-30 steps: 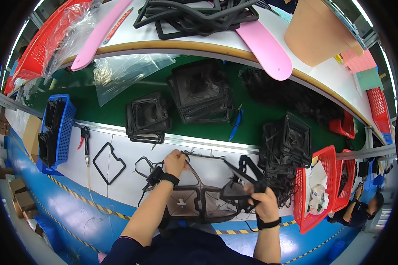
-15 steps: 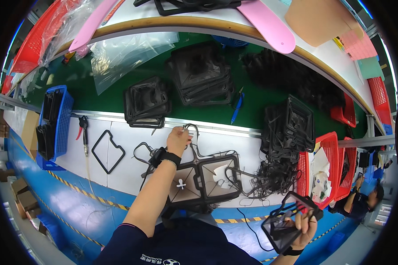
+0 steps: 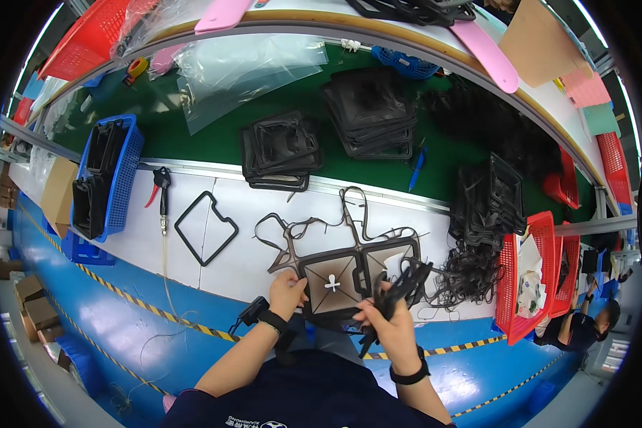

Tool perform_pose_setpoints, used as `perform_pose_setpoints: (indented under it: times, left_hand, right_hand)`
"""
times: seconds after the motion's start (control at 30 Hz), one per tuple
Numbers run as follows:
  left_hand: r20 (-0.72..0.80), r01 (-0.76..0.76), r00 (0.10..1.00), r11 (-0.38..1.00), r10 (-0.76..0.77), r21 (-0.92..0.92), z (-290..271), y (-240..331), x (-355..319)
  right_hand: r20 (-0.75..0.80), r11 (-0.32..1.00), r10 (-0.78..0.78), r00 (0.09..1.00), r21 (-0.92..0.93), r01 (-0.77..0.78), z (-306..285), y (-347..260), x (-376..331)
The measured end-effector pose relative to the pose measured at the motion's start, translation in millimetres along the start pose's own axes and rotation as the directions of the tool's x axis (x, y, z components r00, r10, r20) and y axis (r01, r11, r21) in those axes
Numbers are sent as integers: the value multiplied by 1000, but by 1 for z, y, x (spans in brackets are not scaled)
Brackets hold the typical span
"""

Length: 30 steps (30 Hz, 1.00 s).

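Observation:
At the bench's near edge lies a black-rimmed double panel (image 3: 335,285) with grey-brown sheets in its two openings and a small white cross-shaped piece (image 3: 332,283) on the left one. My left hand (image 3: 288,294) has its fingers closed on the panel's left rim. Thin black rubber strips (image 3: 355,207) loop out from the panel's far side. My right hand (image 3: 388,319) grips a black rubber frame (image 3: 405,287), tilted nearly edge-on over the panel's right half. A single black frame with a notched side (image 3: 207,228) lies flat to the left.
Stacks of black frames (image 3: 282,146) stand on the green mat, with a blue-handled tool (image 3: 417,167) beside them. Tangled black strips (image 3: 471,274) and a red basket (image 3: 510,285) are at right. An air nozzle (image 3: 162,192) and a blue basket (image 3: 127,178) sit left. A co-worker (image 3: 585,321) is far right.
My left hand has come down from the looped strips to the panel's left rim. My right hand has brought the black frame from the lower right to over the panel. The view has shifted.

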<state>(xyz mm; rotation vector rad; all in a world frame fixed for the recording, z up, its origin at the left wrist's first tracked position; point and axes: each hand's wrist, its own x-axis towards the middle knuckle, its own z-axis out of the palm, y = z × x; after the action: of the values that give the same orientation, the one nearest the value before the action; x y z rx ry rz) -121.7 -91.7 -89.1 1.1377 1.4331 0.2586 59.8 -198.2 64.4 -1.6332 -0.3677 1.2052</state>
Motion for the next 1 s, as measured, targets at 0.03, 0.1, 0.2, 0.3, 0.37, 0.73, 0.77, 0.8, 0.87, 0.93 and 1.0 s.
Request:
perform_pose_setpoints:
  times: [0.03,0.1,0.2,0.3,0.37,0.73,0.77,0.8,0.87,0.93,1.0]
  left_hand:
    - [146,161,980,966,-133,-200,-3,3,0]
    - [177,133,981,938,-78,-321,-9,11,-6]
    - [146,65,989,909,-5,-411,-13,18,-12]
    - [221,54,975,918,38,-393,-16,20,-13]
    - [227,-4,970,946,82,-326,-17,20,-11]
    - [271,-134,947,978,174,-159,-22,38,-7]
    - [259,-144,948,976,183,-161,-22,37,-5]
    - [273,-119,949,980,159,-158,-20,35,-2]
    - [160,-139,972,969,173,-204,-18,30,5]
    - [46,-138,988,982,145,-125,-24,26,18]
    - [-40,-147,989,988,146,-42,-29,23,30]
  right_hand:
    - [12,996,-14,1000,-84,15,14,10,8]
    - [-38,972,-46,998,-234,36,39,30,29]
    - [-17,964,-18,1000,-266,13,64,58,61]
    - [29,938,-17,999,-345,26,79,81,79]
    - [48,929,-24,999,-369,41,81,90,84]
    - [328,948,309,893,-30,-317,71,76,104]
    - [352,953,286,891,-7,-303,72,74,105]
    - [350,945,296,889,31,-327,72,71,104]
    - [343,934,303,889,78,-349,64,64,99]
    - [330,916,207,921,266,-301,42,52,87]
    - [222,880,148,964,415,-231,0,34,62]
